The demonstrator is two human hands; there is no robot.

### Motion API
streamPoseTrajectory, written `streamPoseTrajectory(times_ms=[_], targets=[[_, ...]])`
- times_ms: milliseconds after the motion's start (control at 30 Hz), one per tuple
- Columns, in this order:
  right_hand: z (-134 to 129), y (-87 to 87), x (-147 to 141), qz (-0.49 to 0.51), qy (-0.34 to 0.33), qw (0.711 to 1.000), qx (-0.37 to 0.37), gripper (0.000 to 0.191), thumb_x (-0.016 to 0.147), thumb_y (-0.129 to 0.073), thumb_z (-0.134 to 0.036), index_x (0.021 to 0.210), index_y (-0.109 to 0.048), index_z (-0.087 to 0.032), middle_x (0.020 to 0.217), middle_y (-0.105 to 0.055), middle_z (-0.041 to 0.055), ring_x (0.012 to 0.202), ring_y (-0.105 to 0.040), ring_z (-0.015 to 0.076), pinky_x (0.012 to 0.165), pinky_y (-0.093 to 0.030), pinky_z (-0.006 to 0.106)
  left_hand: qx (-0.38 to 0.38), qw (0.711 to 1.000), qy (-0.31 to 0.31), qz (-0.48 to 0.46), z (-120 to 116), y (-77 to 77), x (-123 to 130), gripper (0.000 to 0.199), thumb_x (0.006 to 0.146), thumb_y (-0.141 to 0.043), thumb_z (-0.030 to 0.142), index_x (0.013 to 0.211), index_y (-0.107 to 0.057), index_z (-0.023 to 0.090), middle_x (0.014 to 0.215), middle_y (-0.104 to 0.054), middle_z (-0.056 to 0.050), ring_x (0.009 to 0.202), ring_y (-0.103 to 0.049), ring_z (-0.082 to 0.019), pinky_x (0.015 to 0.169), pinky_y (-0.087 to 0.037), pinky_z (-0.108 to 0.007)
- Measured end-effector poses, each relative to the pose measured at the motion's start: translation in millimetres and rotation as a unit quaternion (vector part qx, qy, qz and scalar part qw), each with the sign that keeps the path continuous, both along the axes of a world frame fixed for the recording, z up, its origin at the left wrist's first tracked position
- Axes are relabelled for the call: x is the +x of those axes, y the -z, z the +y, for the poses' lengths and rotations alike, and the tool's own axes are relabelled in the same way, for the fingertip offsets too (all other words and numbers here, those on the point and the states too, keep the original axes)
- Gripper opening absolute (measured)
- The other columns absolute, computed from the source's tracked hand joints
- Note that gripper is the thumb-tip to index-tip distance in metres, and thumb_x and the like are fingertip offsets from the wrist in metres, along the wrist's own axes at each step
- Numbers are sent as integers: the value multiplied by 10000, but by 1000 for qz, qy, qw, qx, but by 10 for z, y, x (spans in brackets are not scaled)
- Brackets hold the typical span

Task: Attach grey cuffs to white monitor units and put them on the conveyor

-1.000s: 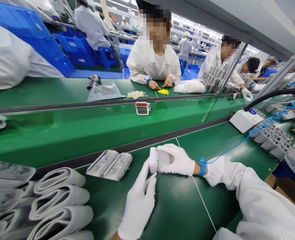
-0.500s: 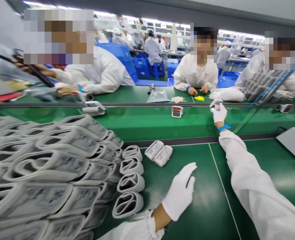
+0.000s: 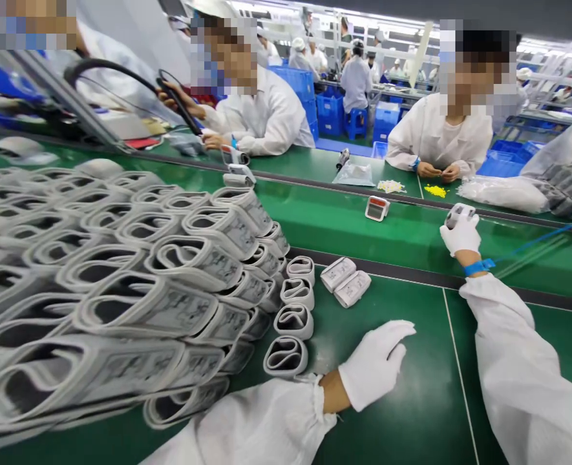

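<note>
My right hand (image 3: 463, 234), in a white glove, reaches out over the green conveyor belt (image 3: 315, 210), its fingers closed on a small grey-and-white wrist blood pressure monitor (image 3: 455, 214). The glove hides part of that monitor. Over the green worktop, my left hand (image 3: 375, 368) is gloved too and holds nothing; its fingers stretch out with the thumb apart. Closest to it are two rolled grey cuffs (image 3: 352, 288) lying side by side, labels up. To its left several rolled cuffs (image 3: 286, 356) stand in a row. Another monitor (image 3: 377, 208) with a screen sits on the belt.
A tall stack of rolled cuffs (image 3: 121, 290) fills the left side. More monitors (image 3: 238, 174) stand at the belt's far left. Across it, co-workers sit by yellow bits (image 3: 435, 191), white bits (image 3: 391, 186) and plastic bags (image 3: 503, 192). A blue cord (image 3: 547, 239) runs at right.
The view has swung right, so things appear shifted or tilted, and more of the cuff stack shows. My right hand has drawn the monitor slightly nearer; my left hand keeps its open pose.
</note>
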State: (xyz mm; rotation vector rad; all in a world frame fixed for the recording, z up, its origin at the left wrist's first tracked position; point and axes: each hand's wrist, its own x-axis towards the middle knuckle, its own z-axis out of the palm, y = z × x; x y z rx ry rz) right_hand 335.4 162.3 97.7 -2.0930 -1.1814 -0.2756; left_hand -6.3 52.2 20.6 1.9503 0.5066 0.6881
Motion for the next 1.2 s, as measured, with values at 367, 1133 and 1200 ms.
streamPoseTrajectory(times_ms=[367,1133,1200], targets=[[-381,485,-2364,-127,-531,834,-81,688,829,-748,-254,1485,-541,-251,1583,-443,159,1487,-354,412,1142,-428,623,29,999,21,-10,-25,35,-18,323,915,-512,123,1042,-799,202,1056,-821,-64,1002,-772,-222,962,-602,-340],[-1567,656,-1629,388,-341,854,55,494,1011,-579,-544,1368,-643,-210,1396,-657,111,1309,-620,283,1138,-499,427,19,961,-275,-36,-44,-72,-158,478,954,-609,255,1409,-466,225,1236,-625,-118,1009,-685,-212,897,-606,-407],[-1562,610,-1637,353,-393,849,0,573,969,-632,-591,1391,-619,-203,1395,-643,129,1292,-624,299,1121,-503,439,-18,954,-299,-31,-22,-47,-132,573,932,-653,316,1441,-410,221,1358,-557,-147,1181,-637,-255,1016,-563,-469]])
